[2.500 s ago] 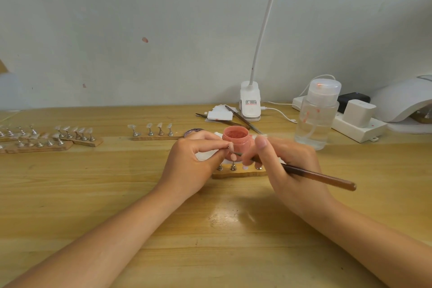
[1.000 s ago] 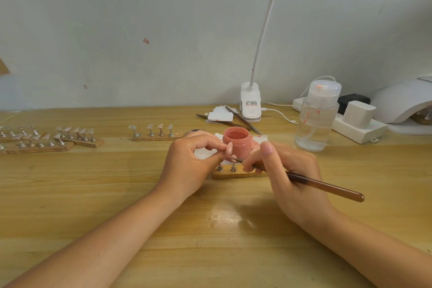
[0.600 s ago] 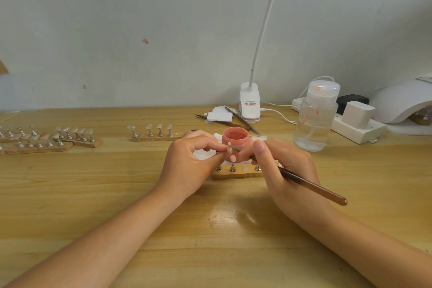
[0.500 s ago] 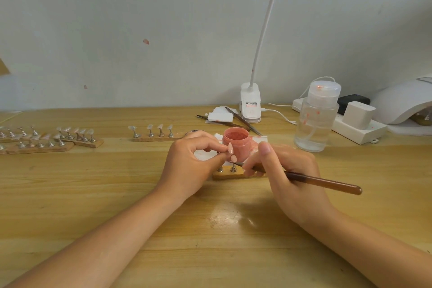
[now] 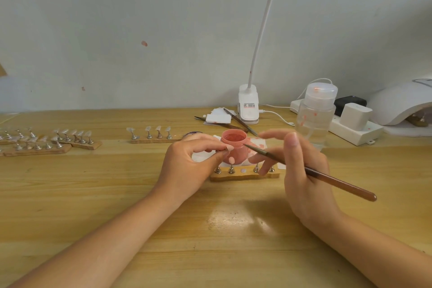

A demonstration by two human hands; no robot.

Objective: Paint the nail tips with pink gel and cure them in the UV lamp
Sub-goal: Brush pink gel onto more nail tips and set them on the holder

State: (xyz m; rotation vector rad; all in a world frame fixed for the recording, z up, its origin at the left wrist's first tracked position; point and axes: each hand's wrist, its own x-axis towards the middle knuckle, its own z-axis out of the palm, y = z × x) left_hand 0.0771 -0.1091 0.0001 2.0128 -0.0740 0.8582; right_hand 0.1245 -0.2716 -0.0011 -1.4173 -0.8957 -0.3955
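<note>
Gleaming slim brush beside round jar

I see both bare forearms reaching forward from the lower corners, wrists angled inward. My left hand has thumb and forefinger pinched together, the other fingers curled under. My right hand stands on edge, thumb up, fingers loosely spread and curled around a thin handle.

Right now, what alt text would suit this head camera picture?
A left hand pinches a pink nail tip on a metal stand while the right hand holds a brown wooden brush near an open pink gel jar on a wooden table.
</note>
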